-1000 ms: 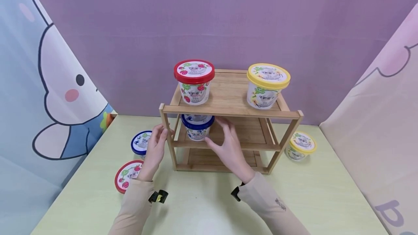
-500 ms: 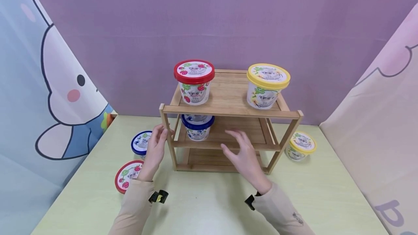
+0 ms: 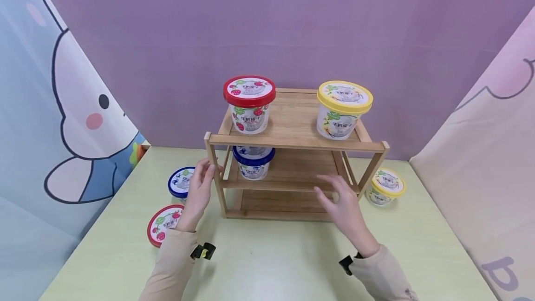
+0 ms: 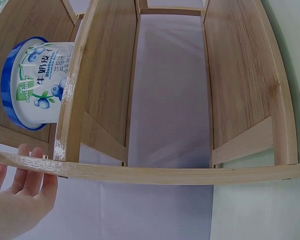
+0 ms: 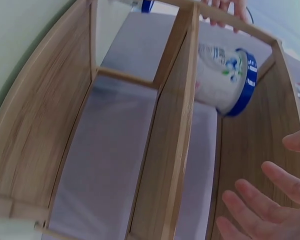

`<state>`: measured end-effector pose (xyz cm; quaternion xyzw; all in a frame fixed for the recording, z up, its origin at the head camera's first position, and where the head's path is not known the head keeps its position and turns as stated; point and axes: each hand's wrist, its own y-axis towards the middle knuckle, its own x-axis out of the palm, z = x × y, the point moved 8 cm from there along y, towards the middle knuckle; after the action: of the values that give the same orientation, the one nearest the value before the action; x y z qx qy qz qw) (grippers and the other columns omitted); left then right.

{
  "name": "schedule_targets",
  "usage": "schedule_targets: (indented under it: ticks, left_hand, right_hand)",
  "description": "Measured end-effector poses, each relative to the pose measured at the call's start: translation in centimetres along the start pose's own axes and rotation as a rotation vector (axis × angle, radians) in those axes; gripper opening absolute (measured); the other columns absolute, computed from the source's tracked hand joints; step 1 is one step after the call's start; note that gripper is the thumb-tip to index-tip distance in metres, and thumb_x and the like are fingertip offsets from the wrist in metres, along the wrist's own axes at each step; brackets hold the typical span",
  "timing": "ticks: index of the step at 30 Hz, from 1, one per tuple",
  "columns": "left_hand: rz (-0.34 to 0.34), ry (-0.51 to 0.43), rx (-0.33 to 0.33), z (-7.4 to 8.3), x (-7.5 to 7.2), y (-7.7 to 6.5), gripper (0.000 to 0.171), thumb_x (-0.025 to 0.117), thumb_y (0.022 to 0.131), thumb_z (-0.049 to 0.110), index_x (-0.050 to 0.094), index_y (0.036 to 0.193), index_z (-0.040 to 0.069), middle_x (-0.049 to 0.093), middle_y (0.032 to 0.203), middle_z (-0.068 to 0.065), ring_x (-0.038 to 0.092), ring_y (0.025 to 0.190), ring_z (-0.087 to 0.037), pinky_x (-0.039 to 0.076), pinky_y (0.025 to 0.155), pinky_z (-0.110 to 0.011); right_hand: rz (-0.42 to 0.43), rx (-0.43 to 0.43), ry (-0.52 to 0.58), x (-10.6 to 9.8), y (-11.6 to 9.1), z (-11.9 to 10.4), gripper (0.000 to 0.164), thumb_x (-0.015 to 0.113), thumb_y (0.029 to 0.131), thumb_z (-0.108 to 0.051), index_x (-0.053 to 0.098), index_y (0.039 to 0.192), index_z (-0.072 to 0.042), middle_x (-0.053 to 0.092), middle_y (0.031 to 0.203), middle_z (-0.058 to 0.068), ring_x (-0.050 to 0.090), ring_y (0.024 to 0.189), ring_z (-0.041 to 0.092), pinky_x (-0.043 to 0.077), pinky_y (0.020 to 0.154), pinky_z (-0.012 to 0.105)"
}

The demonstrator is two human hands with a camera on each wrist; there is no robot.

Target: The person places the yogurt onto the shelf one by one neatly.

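Note:
A three-tier wooden shelf (image 3: pixel 292 117) stands on the table. My left hand (image 3: pixel 199 189) holds its left front post, with the fingertips (image 4: pixel 36 155) showing past the wood in the left wrist view. On the middle tier, at the left, sits a tub with a blue lid (image 3: pixel 253 164), blueberries printed on its side (image 4: pixel 45 82). My right hand (image 3: pixel 344 206) hovers in front of the shelf's right half, fingers spread and holding nothing; it is apart from the blue-lidded tub. On the top tier stand a red-lidded tub (image 3: pixel 249 106) at the left and a yellow-lidded tub (image 3: pixel 343 110) at the right.
Left of the shelf, another blue-lidded tub (image 3: pixel 180 182) and another red-lidded tub (image 3: pixel 164 226) stand on the pale table (image 3: pixel 259 264), partly hidden by my left arm. Another yellow-lidded tub (image 3: pixel 385 186) stands to the right. A purple cloth (image 3: pixel 292 22) hangs behind.
My right hand has come away from the blue-lidded tub on the middle tier and moved right, out in front of the shelf. The left hand stays on the post.

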<state>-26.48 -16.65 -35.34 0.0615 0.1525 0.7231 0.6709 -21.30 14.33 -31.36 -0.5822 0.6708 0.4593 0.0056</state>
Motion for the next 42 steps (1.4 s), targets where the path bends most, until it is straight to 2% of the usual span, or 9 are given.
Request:
schedule_targets:
  ticks: [2,5,9,12,22,31,34,40,42]
  left_hand:
    - [0.001,-0.004,0.003,0.0,0.0,0.0,0.035,0.035,0.096,0.023,0.037,0.123,0.000,0.050,0.107,-0.025,0.044,0.110,-0.027,0.030,0.096,-0.042]
    - [0.007,-0.010,0.009,0.0,0.0,0.1,0.034,0.035,0.096,0.021,0.037,0.123,0.000,0.050,0.106,-0.026,0.044,0.109,-0.027,0.031,0.095,-0.041]
    - [0.009,-0.007,0.007,0.0,0.0,0.1,0.034,0.035,0.096,0.021,0.037,0.123,0.000,0.050,0.107,-0.027,0.044,0.109,-0.025,0.031,0.095,-0.041]
    - [0.005,-0.002,-0.004,-0.1,0.0,0.0,0.036,0.035,0.096,0.023,0.036,0.123,0.000,0.050,0.108,-0.025,0.043,0.110,-0.024,0.030,0.096,-0.041]
    - [0.003,-0.012,-0.001,-0.1,0.0,0.1,0.035,0.035,0.096,0.022,0.037,0.123,-0.001,0.050,0.107,-0.025,0.044,0.110,-0.025,0.030,0.095,-0.039]
    - [0.001,-0.009,0.012,0.0,0.0,0.1,0.034,0.035,0.097,0.021,0.037,0.122,-0.002,0.050,0.106,-0.027,0.044,0.110,-0.029,0.030,0.095,-0.042]
    - [0.005,-0.015,0.012,0.0,0.0,0.1,0.034,0.035,0.096,0.021,0.038,0.122,-0.001,0.050,0.104,-0.026,0.045,0.109,-0.028,0.031,0.094,-0.040]
    - [0.005,-0.015,0.013,0.0,0.0,0.1,0.034,0.034,0.097,0.021,0.037,0.122,-0.001,0.048,0.105,-0.028,0.045,0.109,-0.028,0.031,0.094,-0.040]
    - [0.005,-0.014,0.015,0.1,0.0,0.1,0.034,0.034,0.097,0.021,0.037,0.122,-0.001,0.048,0.105,-0.029,0.045,0.109,-0.028,0.030,0.095,-0.041]
  right_hand:
    - [0.008,0.005,-0.016,-0.6,-0.2,0.6,0.028,0.066,0.077,-0.005,0.060,0.105,-0.004,0.058,0.106,0.010,0.055,0.098,0.025,0.047,0.077,0.037]
    - [0.014,0.010,-0.024,-1.4,-0.7,1.3,0.025,0.065,0.078,-0.003,0.061,0.102,-0.003,0.060,0.104,0.009,0.058,0.086,0.021,0.047,0.070,0.024]
    - [0.025,0.027,-0.048,-2.5,-1.3,2.4,0.022,0.063,0.078,-0.001,0.061,0.100,-0.002,0.062,0.100,0.010,0.058,0.083,0.022,0.040,0.070,0.010]
    - [0.035,0.054,-0.074,-3.4,-1.9,3.2,0.019,0.062,0.079,-0.001,0.062,0.099,-0.002,0.063,0.097,0.010,0.056,0.093,0.024,0.035,0.082,0.011]
    - [0.092,0.111,-0.130,-6.3,-3.2,6.3,0.014,0.062,0.078,0.001,0.064,0.092,-0.001,0.065,0.091,0.010,0.048,0.082,-0.009,0.037,0.072,0.008]
    - [0.092,0.219,-0.203,-7.8,-3.8,10.1,0.012,0.060,0.083,-0.007,0.064,0.093,-0.001,0.066,0.089,0.011,0.042,0.076,-0.017,0.038,0.065,0.008]
    - [0.072,0.240,-0.237,-8.0,-3.8,11.1,0.014,0.058,0.084,-0.010,0.063,0.093,-0.001,0.066,0.088,0.012,0.047,0.077,-0.009,0.039,0.067,0.013]
    - [0.024,0.286,-0.258,-8.2,-3.5,13.0,0.018,0.055,0.086,-0.011,0.061,0.095,0.003,0.064,0.091,0.019,0.058,0.079,0.031,0.045,0.065,0.027]
    - [0.012,0.304,-0.263,-8.3,-3.3,13.7,0.019,0.054,0.087,-0.011,0.061,0.096,0.004,0.063,0.092,0.020,0.058,0.080,0.032,0.043,0.063,0.024]
